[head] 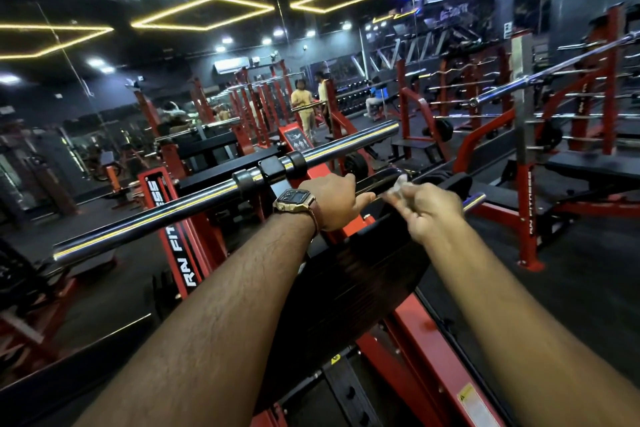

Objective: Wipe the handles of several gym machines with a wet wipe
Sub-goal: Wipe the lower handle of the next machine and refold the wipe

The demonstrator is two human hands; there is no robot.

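A black machine handle (379,180) runs up and to the right in the middle of the head view, above a black pad (356,274). My left hand (334,201), with a wristwatch, grips the lower part of this handle. My right hand (427,210) is blurred; its curled fingers pinch a small white wet wipe (398,185) against the upper part of the handle. Part of the wipe is hidden inside the fingers.
A long chrome barbell (207,198) lies across a red rack (180,229) just beyond my hands. Red benches and racks (530,184) stand to the right. A mirror wall at the back shows people (304,107) standing among machines.
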